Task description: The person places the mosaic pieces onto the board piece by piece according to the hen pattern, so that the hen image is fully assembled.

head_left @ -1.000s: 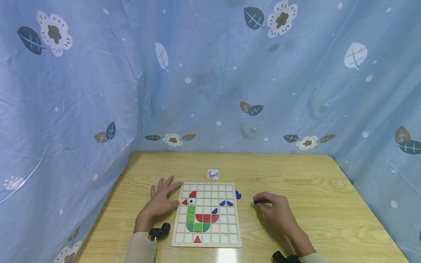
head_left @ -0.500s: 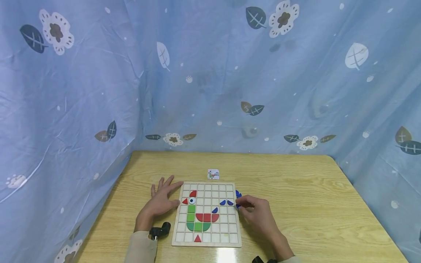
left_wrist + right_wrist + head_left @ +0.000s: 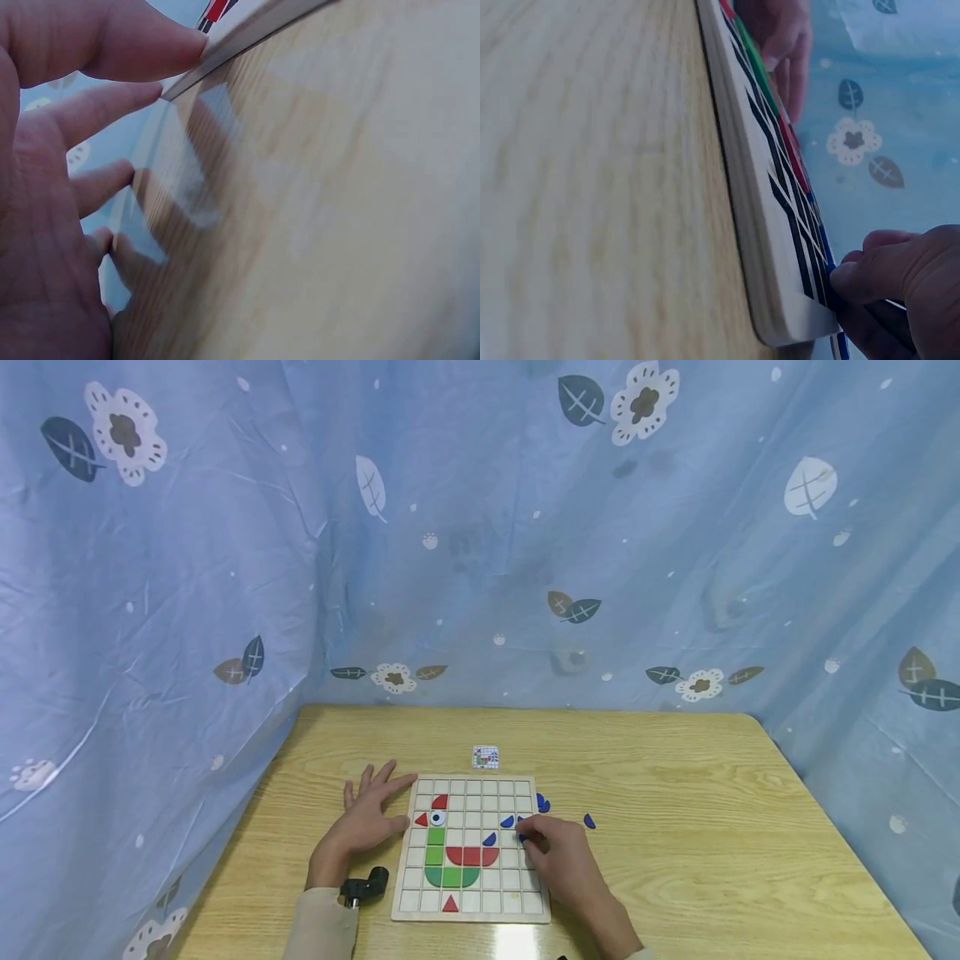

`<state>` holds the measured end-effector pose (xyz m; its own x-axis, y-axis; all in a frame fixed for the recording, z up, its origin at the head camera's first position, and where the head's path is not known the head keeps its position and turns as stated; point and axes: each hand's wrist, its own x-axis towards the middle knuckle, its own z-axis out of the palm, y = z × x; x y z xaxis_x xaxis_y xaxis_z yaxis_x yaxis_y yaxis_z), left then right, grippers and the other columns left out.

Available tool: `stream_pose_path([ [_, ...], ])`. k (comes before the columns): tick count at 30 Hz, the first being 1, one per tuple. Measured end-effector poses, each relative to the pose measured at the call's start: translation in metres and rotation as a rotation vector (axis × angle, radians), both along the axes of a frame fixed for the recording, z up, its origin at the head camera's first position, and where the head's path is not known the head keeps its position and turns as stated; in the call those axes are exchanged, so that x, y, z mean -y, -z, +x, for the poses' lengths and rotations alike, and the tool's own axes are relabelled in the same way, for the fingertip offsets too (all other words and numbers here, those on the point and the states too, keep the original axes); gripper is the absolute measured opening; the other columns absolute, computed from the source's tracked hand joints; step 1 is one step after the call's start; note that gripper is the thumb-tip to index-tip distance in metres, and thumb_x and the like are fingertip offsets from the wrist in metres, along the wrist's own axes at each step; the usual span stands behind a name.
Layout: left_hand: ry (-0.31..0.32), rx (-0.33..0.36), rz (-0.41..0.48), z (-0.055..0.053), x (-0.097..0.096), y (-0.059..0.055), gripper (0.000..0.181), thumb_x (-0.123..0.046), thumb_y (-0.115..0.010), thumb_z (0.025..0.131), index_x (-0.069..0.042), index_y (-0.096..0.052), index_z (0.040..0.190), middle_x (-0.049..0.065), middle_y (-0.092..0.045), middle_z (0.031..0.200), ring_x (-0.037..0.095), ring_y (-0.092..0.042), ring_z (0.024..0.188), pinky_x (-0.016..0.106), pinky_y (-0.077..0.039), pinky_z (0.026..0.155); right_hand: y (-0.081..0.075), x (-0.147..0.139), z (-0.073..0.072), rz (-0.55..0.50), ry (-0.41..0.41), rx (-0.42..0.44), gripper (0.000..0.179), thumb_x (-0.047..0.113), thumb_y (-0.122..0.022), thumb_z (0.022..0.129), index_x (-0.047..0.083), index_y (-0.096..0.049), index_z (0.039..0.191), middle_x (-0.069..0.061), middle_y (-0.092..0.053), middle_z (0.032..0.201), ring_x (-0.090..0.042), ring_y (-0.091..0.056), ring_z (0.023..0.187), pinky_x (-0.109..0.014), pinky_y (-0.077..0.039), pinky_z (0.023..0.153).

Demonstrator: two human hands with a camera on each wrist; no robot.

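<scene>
A wooden grid board [image 3: 472, 919] bears flat coloured pieces in a bird shape: a red beak triangle [image 3: 422, 819], a round eye piece [image 3: 437, 818], green pieces [image 3: 435, 856] and a red body [image 3: 472, 857]. Blue half-round pieces [image 3: 490, 839] lie to the right of the neck. My right hand [image 3: 558, 852] pinches a small blue piece [image 3: 522, 837] between thumb and finger, low over the board's right columns, partly covering another blue piece. With fingers spread, my left hand [image 3: 367, 818] touches the board's left edge; its thumb [image 3: 150, 45] rests at the rim in the left wrist view.
Beyond the board lies a small printed card [image 3: 485, 757] with a similar picture. Several loose blue pieces [image 3: 542, 803] sit against the board's right edge, and a single blue half-round [image 3: 589, 821] lies farther right. A patterned curtain [image 3: 480, 568] hangs behind the table.
My right hand has moved left from the table onto the board's right side, carrying a blue piece. A lone blue half-round now shows where that hand was. The left hand stays still.
</scene>
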<state>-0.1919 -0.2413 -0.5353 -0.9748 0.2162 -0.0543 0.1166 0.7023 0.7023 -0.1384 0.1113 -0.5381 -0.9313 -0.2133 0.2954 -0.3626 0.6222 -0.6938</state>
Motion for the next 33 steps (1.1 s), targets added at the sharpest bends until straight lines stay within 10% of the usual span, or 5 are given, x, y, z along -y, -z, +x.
stream_pose_path([
  [33, 0.008, 0.005, 0.006, 0.001, -0.001, -0.003, 0.079, -0.013, -0.076, 0.084, -0.019, -0.057, 0.161, 0.023, -0.016, 0.183, 0.053, 0.010, 0.168, 0.076, 0.022, 0.124, -0.018, -0.033, 0.001, -0.086, 0.058, 0.110, 0.029, -0.008, -0.083, 0.087, 0.014, -0.085, 0.107, 0.005, -0.084, 0.105, -0.013, -0.079, 0.098, -0.031, -0.066, 0.092],
])
